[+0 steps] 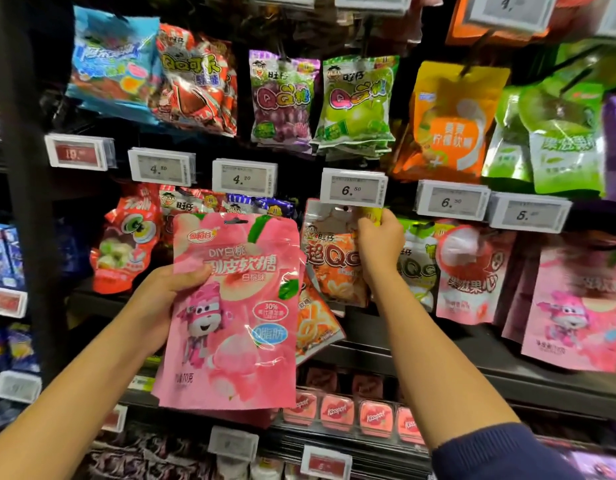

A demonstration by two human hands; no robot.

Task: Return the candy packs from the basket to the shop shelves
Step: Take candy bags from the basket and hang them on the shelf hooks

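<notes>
Head view only: left hand curled round the left edge of a pink peach candy pack, thumb on the front, fingers hidden behind, pack upright and facing the camera. Behind that pack, lower right of the left hand, an orange pack poking out tilted; whether gripped by the same hand, cannot tell. Right hand raised up and to the right of the left, fingers closed on the top of a yellow-topped pack, pinching it just below the price tag reading 6.50. Just left of the right hand, touching its knuckles, an orange-and-white hanging pack; just right of it, a green-topped pack, then a pink-and-white pack, and further right a row of pink packs matching the one in the left hand. Above the right hand, a purple grape pack and a green apple pack hanging side by side; above and right, an orange pouch and green pouches. Above the left hand, a red cola pack and a blue pack, with tags reading 4.50 and 4.20 below them. Left of the left hand, a red pack. Below both forearms, small pink tins lined on a lower shelf. Dark blue sleeve on the right forearm. Basket not in view.
</notes>
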